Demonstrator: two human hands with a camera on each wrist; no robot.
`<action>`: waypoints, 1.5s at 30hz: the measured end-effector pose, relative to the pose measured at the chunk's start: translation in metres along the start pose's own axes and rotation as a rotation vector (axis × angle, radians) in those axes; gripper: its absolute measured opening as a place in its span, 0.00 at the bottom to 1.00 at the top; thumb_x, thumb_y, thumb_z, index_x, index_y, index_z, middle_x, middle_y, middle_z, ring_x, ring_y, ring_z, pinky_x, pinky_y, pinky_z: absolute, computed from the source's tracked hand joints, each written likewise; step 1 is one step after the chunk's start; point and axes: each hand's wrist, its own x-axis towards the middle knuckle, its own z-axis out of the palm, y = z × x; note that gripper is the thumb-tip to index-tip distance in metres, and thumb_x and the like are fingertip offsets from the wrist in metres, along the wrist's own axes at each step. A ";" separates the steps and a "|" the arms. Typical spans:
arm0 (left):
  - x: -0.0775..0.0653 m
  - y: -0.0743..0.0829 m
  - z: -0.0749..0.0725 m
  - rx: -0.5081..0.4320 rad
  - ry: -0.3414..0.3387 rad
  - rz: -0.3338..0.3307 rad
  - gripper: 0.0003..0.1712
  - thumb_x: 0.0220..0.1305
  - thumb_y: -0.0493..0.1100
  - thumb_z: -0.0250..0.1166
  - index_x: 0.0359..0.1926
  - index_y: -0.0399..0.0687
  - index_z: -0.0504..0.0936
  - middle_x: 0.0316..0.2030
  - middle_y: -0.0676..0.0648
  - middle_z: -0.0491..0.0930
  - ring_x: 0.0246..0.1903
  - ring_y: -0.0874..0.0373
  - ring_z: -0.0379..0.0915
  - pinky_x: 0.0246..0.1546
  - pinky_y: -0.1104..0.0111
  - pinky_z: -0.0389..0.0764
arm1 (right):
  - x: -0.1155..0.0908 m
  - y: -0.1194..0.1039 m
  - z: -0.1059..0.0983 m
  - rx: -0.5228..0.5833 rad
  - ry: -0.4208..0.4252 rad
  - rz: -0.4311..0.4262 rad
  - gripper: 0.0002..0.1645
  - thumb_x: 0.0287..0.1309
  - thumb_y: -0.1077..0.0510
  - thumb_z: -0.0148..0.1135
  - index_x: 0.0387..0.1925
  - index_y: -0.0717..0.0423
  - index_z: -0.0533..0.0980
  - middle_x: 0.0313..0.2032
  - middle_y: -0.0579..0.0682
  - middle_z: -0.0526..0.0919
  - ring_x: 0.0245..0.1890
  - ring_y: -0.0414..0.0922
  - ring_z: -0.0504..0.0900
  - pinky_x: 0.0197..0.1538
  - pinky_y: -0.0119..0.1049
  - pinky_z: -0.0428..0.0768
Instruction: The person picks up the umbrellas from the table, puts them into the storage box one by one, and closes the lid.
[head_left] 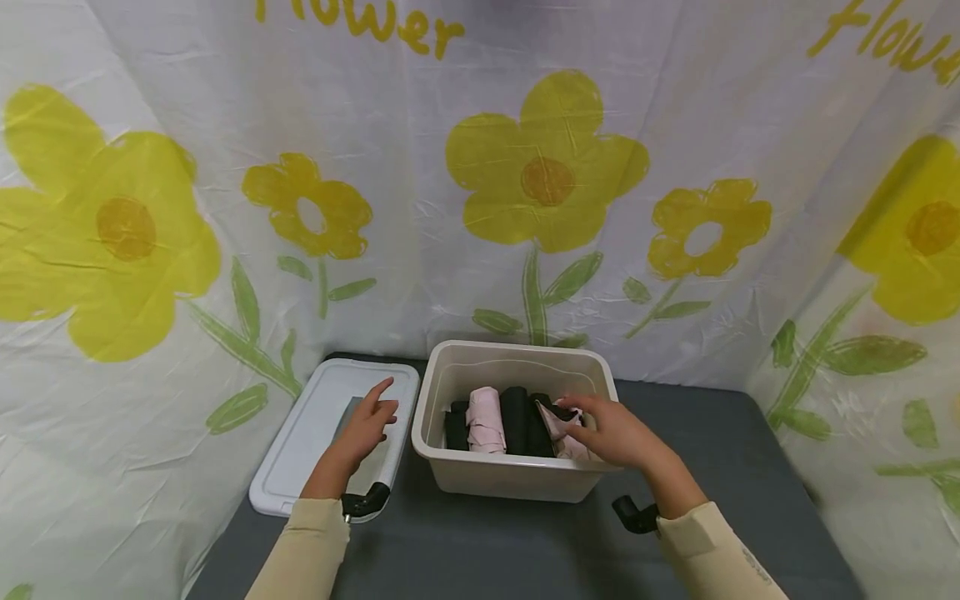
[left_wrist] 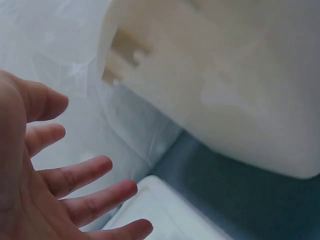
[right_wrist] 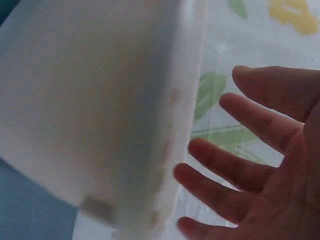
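Observation:
A cream plastic bin (head_left: 510,482) holds several rolled cloths standing side by side. Among them are a pink roll (head_left: 485,421), a black roll (head_left: 514,421) and, at the right end, a partly covered pink and black bundle (head_left: 551,421). My right hand (head_left: 611,429) hovers over the bin's right side, fingers spread; the right wrist view shows nothing in this hand (right_wrist: 270,165). To the left of the bin, my left hand (head_left: 365,429) is above a white lid (head_left: 315,417). Its fingers are apart and hold nothing, and the bin's outer wall (left_wrist: 225,90) fills much of the left wrist view.
The bin and lid sit on a dark grey table (head_left: 690,467). Behind and along the sides hangs a white sheet (head_left: 420,250) painted with yellow flowers. Black wrist mounts (head_left: 636,515) stick out from both sleeves.

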 end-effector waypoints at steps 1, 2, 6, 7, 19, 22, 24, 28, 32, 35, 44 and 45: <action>0.001 -0.002 -0.002 0.002 0.008 -0.008 0.33 0.75 0.50 0.45 0.76 0.53 0.48 0.66 0.30 0.65 0.62 0.35 0.66 0.55 0.43 0.70 | -0.002 0.000 0.002 -0.016 0.012 -0.003 0.25 0.64 0.55 0.57 0.63 0.54 0.72 0.63 0.59 0.74 0.60 0.59 0.75 0.57 0.58 0.72; 0.002 -0.004 -0.004 0.014 0.013 -0.012 0.33 0.75 0.49 0.45 0.76 0.52 0.48 0.66 0.30 0.65 0.62 0.35 0.66 0.55 0.43 0.70 | -0.004 0.001 0.004 -0.036 0.025 -0.006 0.25 0.64 0.55 0.57 0.62 0.54 0.73 0.63 0.60 0.73 0.59 0.59 0.75 0.56 0.58 0.73; 0.005 -0.014 -0.011 0.067 0.055 -0.034 0.33 0.74 0.47 0.46 0.76 0.51 0.50 0.64 0.31 0.68 0.61 0.38 0.67 0.53 0.48 0.74 | -0.011 0.002 0.010 -0.116 0.097 -0.031 0.25 0.62 0.54 0.60 0.60 0.55 0.75 0.60 0.61 0.75 0.56 0.60 0.76 0.55 0.58 0.73; 0.006 -0.015 -0.012 0.078 0.066 -0.037 0.33 0.73 0.47 0.47 0.75 0.51 0.51 0.64 0.31 0.68 0.61 0.38 0.68 0.51 0.50 0.75 | -0.013 0.003 0.011 -0.137 0.124 -0.047 0.24 0.61 0.55 0.61 0.58 0.55 0.75 0.58 0.61 0.76 0.55 0.60 0.77 0.54 0.58 0.73; 0.017 -0.042 -0.026 0.231 0.121 -0.100 0.33 0.72 0.47 0.46 0.75 0.45 0.52 0.66 0.29 0.65 0.65 0.35 0.61 0.61 0.45 0.65 | -0.032 0.016 0.028 -0.253 0.292 -0.148 0.21 0.55 0.51 0.67 0.51 0.50 0.80 0.54 0.55 0.78 0.54 0.57 0.76 0.54 0.57 0.73; 0.018 -0.045 -0.029 0.281 0.158 -0.121 0.34 0.71 0.47 0.46 0.74 0.43 0.53 0.66 0.29 0.64 0.65 0.34 0.61 0.61 0.44 0.65 | -0.037 0.020 0.032 -0.270 0.346 -0.193 0.21 0.52 0.50 0.70 0.48 0.49 0.81 0.52 0.54 0.79 0.52 0.55 0.77 0.52 0.55 0.74; 0.020 -0.048 -0.031 0.307 0.182 -0.132 0.34 0.70 0.47 0.46 0.74 0.43 0.54 0.66 0.29 0.64 0.65 0.34 0.61 0.60 0.44 0.66 | -0.039 0.023 0.034 -0.280 0.385 -0.215 0.20 0.50 0.50 0.71 0.46 0.48 0.81 0.50 0.53 0.79 0.51 0.53 0.77 0.51 0.54 0.75; 0.022 -0.054 -0.033 0.344 0.210 -0.158 0.35 0.68 0.47 0.46 0.73 0.43 0.54 0.66 0.29 0.63 0.65 0.34 0.60 0.60 0.44 0.66 | -0.045 0.028 0.040 -0.297 0.450 -0.248 0.20 0.45 0.49 0.74 0.43 0.46 0.82 0.47 0.49 0.80 0.48 0.50 0.78 0.48 0.52 0.76; 0.023 -0.061 -0.035 0.379 0.235 -0.171 0.35 0.67 0.46 0.47 0.73 0.39 0.55 0.66 0.26 0.63 0.64 0.32 0.60 0.59 0.44 0.66 | -0.050 0.034 0.048 -0.301 0.513 -0.294 0.21 0.37 0.51 0.78 0.39 0.46 0.83 0.44 0.49 0.81 0.46 0.49 0.79 0.47 0.51 0.77; 0.024 -0.068 -0.037 0.403 0.258 -0.173 0.35 0.66 0.45 0.47 0.71 0.35 0.55 0.64 0.23 0.63 0.61 0.31 0.63 0.58 0.44 0.66 | -0.052 0.038 0.054 -0.298 0.559 -0.325 0.21 0.33 0.53 0.79 0.36 0.47 0.83 0.41 0.47 0.82 0.44 0.48 0.79 0.48 0.52 0.76; 0.031 -0.078 -0.041 0.477 0.254 -0.178 0.37 0.62 0.45 0.47 0.69 0.30 0.56 0.59 0.20 0.66 0.53 0.29 0.69 0.51 0.45 0.70 | -0.056 0.044 0.079 -0.282 0.643 -0.294 0.18 0.43 0.52 0.73 0.39 0.49 0.82 0.36 0.43 0.82 0.42 0.45 0.79 0.68 0.46 0.59; 0.032 -0.077 -0.041 0.494 0.251 -0.180 0.37 0.62 0.44 0.47 0.69 0.29 0.56 0.58 0.19 0.67 0.52 0.29 0.70 0.51 0.45 0.70 | -0.056 0.046 0.081 -0.279 0.653 -0.299 0.16 0.48 0.50 0.71 0.40 0.49 0.82 0.36 0.44 0.82 0.41 0.45 0.79 0.70 0.41 0.55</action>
